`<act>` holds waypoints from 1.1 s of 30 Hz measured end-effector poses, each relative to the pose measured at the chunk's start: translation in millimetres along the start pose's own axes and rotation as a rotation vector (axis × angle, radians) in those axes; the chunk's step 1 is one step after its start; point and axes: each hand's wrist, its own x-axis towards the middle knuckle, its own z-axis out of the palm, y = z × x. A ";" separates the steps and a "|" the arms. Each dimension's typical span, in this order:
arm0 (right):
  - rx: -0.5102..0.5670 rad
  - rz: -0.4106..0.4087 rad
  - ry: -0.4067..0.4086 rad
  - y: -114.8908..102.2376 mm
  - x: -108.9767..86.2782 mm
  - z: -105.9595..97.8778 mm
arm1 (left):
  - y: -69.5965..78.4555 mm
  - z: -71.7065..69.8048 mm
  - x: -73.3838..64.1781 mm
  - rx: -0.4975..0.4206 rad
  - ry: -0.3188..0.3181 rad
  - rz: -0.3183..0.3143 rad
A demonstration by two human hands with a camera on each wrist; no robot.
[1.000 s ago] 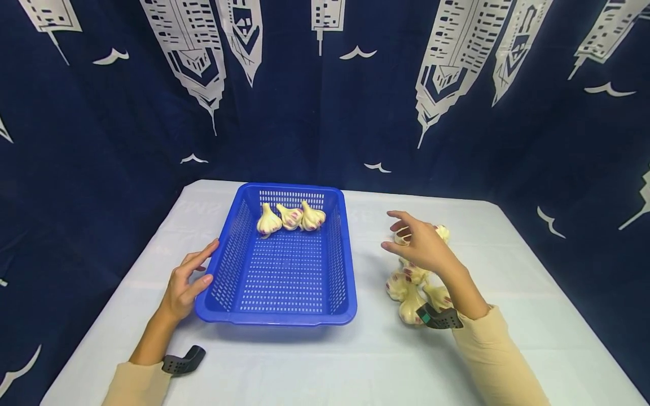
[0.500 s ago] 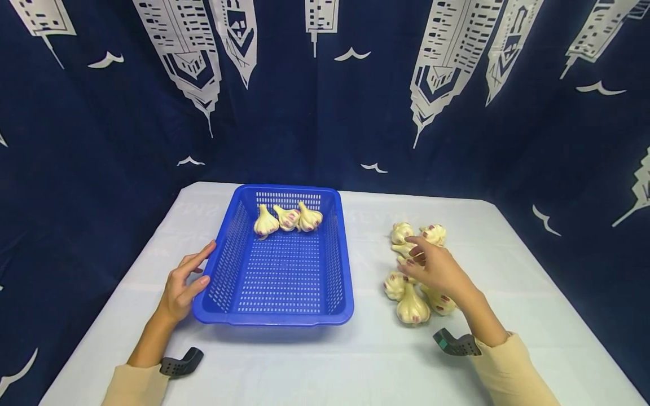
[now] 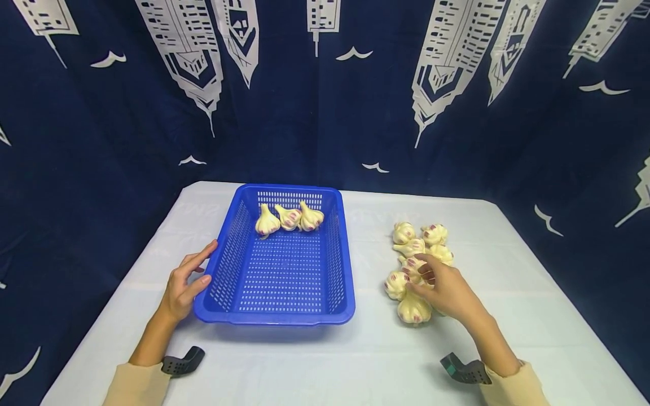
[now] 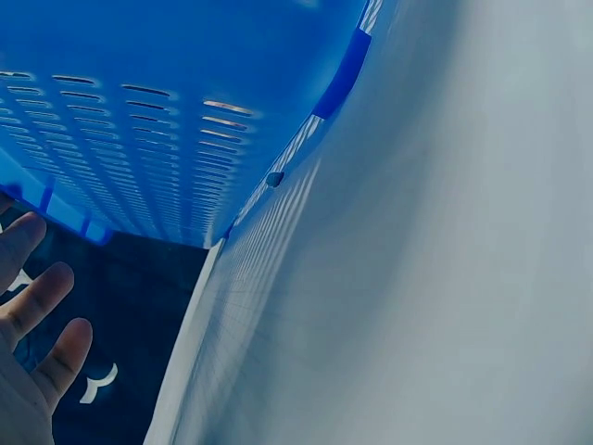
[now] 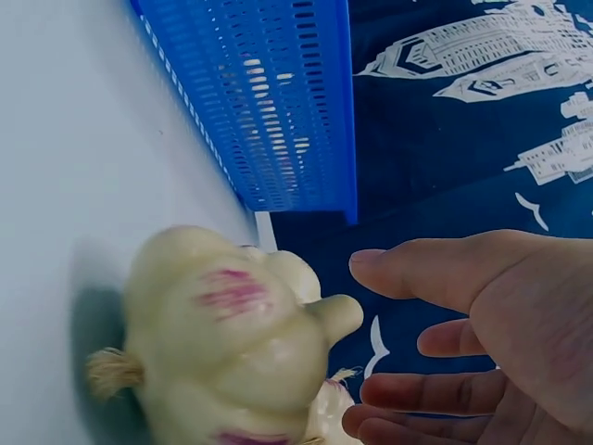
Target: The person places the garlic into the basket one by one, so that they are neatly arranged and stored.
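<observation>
My left hand (image 3: 183, 285) rests against the left side of a blue perforated plastic basket (image 3: 276, 320), its fingers and thumb at the rim. In the left wrist view its straight, spread fingertips (image 4: 63, 357) show beside the basket's wall. Three garlic bulbs (image 3: 267, 221) lie along the far end inside the basket. On the right, my right hand (image 3: 449, 290) is over a group of several garlic bulbs (image 3: 414, 311), partly hiding some. A large bulb (image 5: 222, 343) fills the right wrist view's lower left; thumb and loosely bent fingers are apart from it, holding nothing.
A white cloth (image 3: 325, 366) covers the table. Behind it hangs a dark blue curtain (image 3: 304, 124) with white building prints. Black wrist devices sit on the left wrist (image 3: 183, 361) and the right wrist (image 3: 464, 371).
My right hand has moved toward me over the garlic group, from its far end to its nearer part, uncovering the far bulbs. The left hand and basket stay put.
</observation>
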 end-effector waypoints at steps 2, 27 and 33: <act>-0.008 0.014 0.002 0.0 -4.5 0.9 | 0.2 -0.1 0.1 -0.005 0.001 -0.002; 0.000 0.060 -0.037 1.8 -36.5 22.1 | -2.2 0.8 2.0 -0.005 0.024 -0.008; 0.008 0.049 -0.038 2.6 -43.4 26.0 | -1.8 2.9 1.1 -0.019 0.053 0.002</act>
